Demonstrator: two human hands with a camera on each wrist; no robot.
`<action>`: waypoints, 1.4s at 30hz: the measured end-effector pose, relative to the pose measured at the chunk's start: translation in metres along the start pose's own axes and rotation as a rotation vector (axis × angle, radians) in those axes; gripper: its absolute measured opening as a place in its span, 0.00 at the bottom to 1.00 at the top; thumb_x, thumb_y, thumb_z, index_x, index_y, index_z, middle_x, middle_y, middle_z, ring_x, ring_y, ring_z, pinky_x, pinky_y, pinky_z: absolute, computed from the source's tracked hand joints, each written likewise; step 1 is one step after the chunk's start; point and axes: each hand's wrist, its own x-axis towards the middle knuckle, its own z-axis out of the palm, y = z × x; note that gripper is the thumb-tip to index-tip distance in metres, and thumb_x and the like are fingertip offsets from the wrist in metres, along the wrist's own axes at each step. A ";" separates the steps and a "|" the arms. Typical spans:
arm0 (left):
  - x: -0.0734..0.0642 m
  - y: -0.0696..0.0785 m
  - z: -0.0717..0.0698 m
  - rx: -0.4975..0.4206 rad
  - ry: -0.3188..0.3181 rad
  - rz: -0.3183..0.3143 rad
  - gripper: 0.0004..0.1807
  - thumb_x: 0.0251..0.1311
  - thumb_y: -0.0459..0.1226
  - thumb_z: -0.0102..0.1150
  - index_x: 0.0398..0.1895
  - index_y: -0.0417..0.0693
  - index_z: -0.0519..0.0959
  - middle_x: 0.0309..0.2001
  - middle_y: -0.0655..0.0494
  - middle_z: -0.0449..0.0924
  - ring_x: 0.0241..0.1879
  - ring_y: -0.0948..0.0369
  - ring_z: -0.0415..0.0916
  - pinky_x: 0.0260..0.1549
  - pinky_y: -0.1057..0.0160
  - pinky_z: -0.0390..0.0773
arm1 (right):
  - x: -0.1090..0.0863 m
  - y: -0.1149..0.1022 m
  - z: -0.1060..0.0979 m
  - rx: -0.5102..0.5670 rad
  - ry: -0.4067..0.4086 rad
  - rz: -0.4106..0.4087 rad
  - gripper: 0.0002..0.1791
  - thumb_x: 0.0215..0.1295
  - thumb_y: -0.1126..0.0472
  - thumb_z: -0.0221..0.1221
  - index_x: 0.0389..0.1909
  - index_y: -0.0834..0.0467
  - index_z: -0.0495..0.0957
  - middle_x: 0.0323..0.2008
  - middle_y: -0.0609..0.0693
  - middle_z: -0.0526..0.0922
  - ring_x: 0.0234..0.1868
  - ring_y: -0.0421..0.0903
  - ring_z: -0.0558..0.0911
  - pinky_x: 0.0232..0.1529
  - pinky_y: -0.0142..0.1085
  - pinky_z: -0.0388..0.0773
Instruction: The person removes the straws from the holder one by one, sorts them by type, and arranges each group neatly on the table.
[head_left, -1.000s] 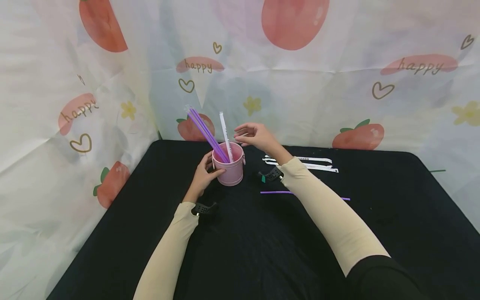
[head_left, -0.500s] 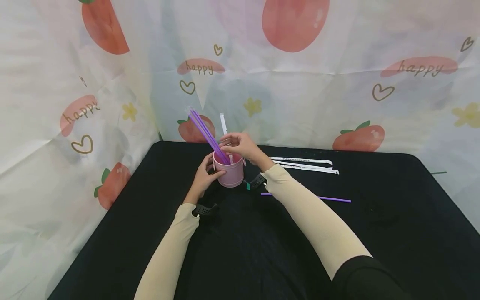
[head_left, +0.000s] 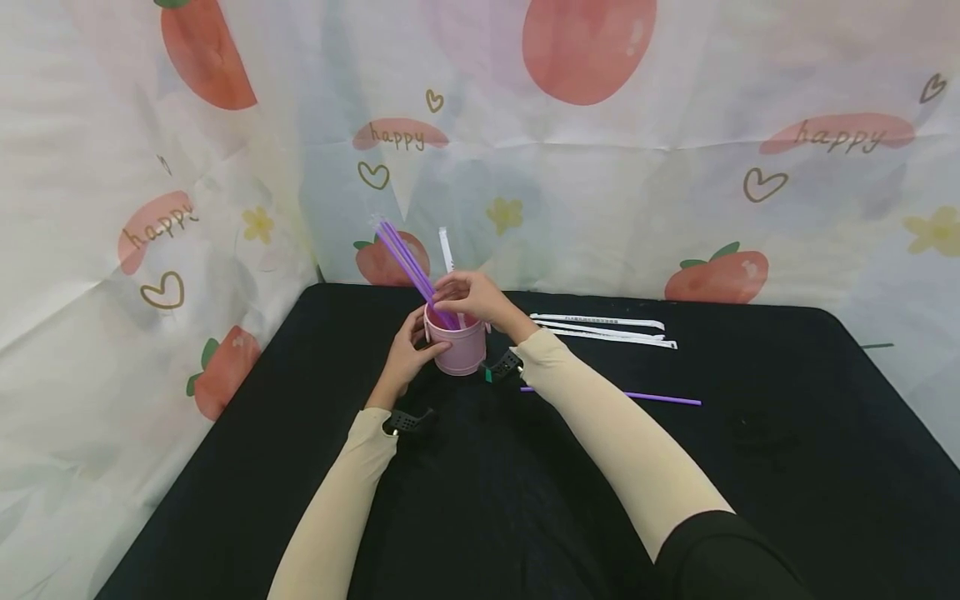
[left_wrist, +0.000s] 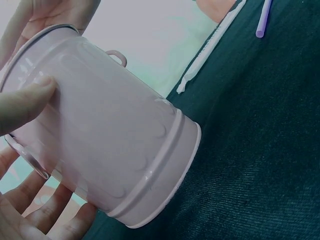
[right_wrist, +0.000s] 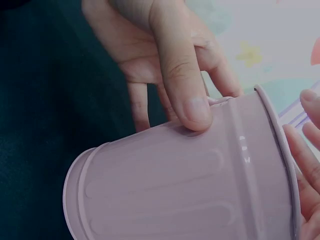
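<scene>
A pink bucket (head_left: 460, 354) stands on the black cloth, held at its left side by my left hand (head_left: 405, 354), thumb on the near wall and fingers behind. In the right wrist view the left thumb (right_wrist: 192, 110) presses just below the rim. Purple straws (head_left: 403, 258) and a white wrapped straw (head_left: 446, 246) lean in the bucket. Over the rim, my right hand (head_left: 483, 300) has bent fingers and thumb right at the purple straws; whether it pinches one I cannot tell. In the left wrist view the right hand (left_wrist: 57, 15) shows above the rim.
Several white wrapped straws (head_left: 600, 322) lie on the black tablecloth (head_left: 750, 450) right of the bucket. Nearer, a single purple straw (head_left: 663, 400) lies partly behind the right sleeve. A patterned curtain (head_left: 600, 192) hangs along the table's back and left.
My right hand has come left and slightly down from beside the bucket to over its rim, at the purple straws. The left hand and bucket stay in place.
</scene>
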 end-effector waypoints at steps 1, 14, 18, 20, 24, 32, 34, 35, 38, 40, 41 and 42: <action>0.000 0.000 0.000 0.003 0.001 0.002 0.39 0.56 0.31 0.62 0.70 0.47 0.56 0.65 0.43 0.63 0.65 0.47 0.63 0.63 0.47 0.65 | 0.000 0.000 0.000 -0.015 -0.004 0.004 0.19 0.60 0.65 0.61 0.52 0.64 0.75 0.49 0.62 0.82 0.52 0.53 0.80 0.52 0.40 0.78; 0.001 0.001 0.000 0.002 -0.006 -0.005 0.40 0.56 0.31 0.62 0.70 0.44 0.55 0.65 0.41 0.63 0.65 0.45 0.62 0.63 0.46 0.66 | 0.006 0.000 0.007 -0.077 -0.050 -0.017 0.19 0.59 0.67 0.62 0.51 0.67 0.75 0.48 0.63 0.82 0.51 0.54 0.81 0.56 0.42 0.76; 0.002 0.001 0.000 -0.011 -0.007 -0.021 0.40 0.56 0.32 0.63 0.70 0.44 0.55 0.66 0.41 0.62 0.67 0.45 0.61 0.64 0.46 0.65 | 0.005 0.000 0.006 -0.069 -0.072 -0.032 0.18 0.59 0.67 0.62 0.50 0.68 0.76 0.46 0.63 0.83 0.49 0.53 0.82 0.55 0.40 0.77; 0.001 0.003 -0.001 -0.013 -0.017 -0.037 0.39 0.56 0.32 0.62 0.70 0.44 0.55 0.66 0.40 0.61 0.68 0.45 0.59 0.65 0.45 0.63 | 0.005 0.001 0.006 -0.076 -0.083 -0.039 0.17 0.59 0.67 0.62 0.49 0.67 0.77 0.46 0.62 0.83 0.48 0.52 0.83 0.54 0.39 0.78; -0.006 0.020 -0.001 -0.003 -0.038 -0.053 0.38 0.57 0.30 0.61 0.69 0.40 0.55 0.66 0.37 0.61 0.67 0.43 0.58 0.64 0.45 0.63 | 0.004 0.003 0.005 -0.083 -0.098 -0.050 0.14 0.59 0.67 0.62 0.46 0.65 0.78 0.45 0.61 0.84 0.47 0.50 0.83 0.51 0.38 0.79; -0.003 0.008 0.000 -0.005 -0.022 -0.061 0.38 0.56 0.31 0.62 0.69 0.43 0.55 0.66 0.38 0.61 0.67 0.43 0.59 0.64 0.45 0.63 | 0.002 0.004 0.006 -0.072 -0.105 -0.066 0.13 0.58 0.67 0.63 0.44 0.66 0.80 0.43 0.61 0.84 0.45 0.50 0.84 0.50 0.37 0.79; -0.002 0.004 0.000 -0.005 -0.017 -0.060 0.38 0.56 0.32 0.62 0.69 0.45 0.55 0.66 0.39 0.61 0.67 0.44 0.59 0.64 0.45 0.63 | 0.002 0.005 0.007 -0.082 -0.109 -0.066 0.13 0.57 0.66 0.63 0.43 0.66 0.80 0.43 0.61 0.85 0.45 0.50 0.84 0.50 0.36 0.79; -0.002 0.003 0.000 -0.004 -0.015 -0.054 0.38 0.56 0.32 0.62 0.69 0.45 0.56 0.66 0.39 0.61 0.67 0.44 0.60 0.64 0.45 0.64 | 0.002 0.005 0.007 -0.088 -0.110 -0.067 0.13 0.57 0.66 0.63 0.43 0.65 0.80 0.42 0.60 0.85 0.45 0.49 0.84 0.49 0.36 0.79; -0.001 0.003 0.001 0.002 -0.011 -0.036 0.37 0.56 0.32 0.62 0.68 0.45 0.57 0.64 0.40 0.63 0.66 0.45 0.62 0.62 0.45 0.66 | 0.001 0.005 0.007 -0.107 -0.103 -0.070 0.12 0.57 0.64 0.64 0.42 0.63 0.81 0.41 0.59 0.86 0.43 0.47 0.85 0.47 0.35 0.80; -0.001 0.003 0.001 0.000 -0.006 -0.024 0.36 0.56 0.31 0.62 0.67 0.45 0.58 0.63 0.40 0.64 0.65 0.45 0.63 0.62 0.45 0.66 | 0.001 0.004 0.007 -0.113 -0.096 -0.077 0.12 0.56 0.64 0.65 0.41 0.63 0.82 0.39 0.58 0.86 0.42 0.47 0.85 0.46 0.34 0.80; -0.002 0.003 0.001 -0.001 -0.005 -0.022 0.36 0.56 0.31 0.62 0.67 0.45 0.58 0.63 0.40 0.65 0.65 0.45 0.63 0.62 0.45 0.67 | 0.000 0.004 0.007 -0.111 -0.093 -0.081 0.11 0.56 0.64 0.65 0.40 0.63 0.82 0.39 0.58 0.86 0.41 0.47 0.85 0.46 0.34 0.80; -0.002 0.004 0.001 -0.002 -0.004 -0.021 0.36 0.56 0.31 0.62 0.67 0.44 0.58 0.63 0.40 0.65 0.65 0.46 0.63 0.62 0.45 0.67 | 0.000 0.004 0.007 -0.109 -0.093 -0.085 0.11 0.56 0.64 0.65 0.40 0.64 0.82 0.38 0.59 0.86 0.41 0.47 0.85 0.46 0.33 0.80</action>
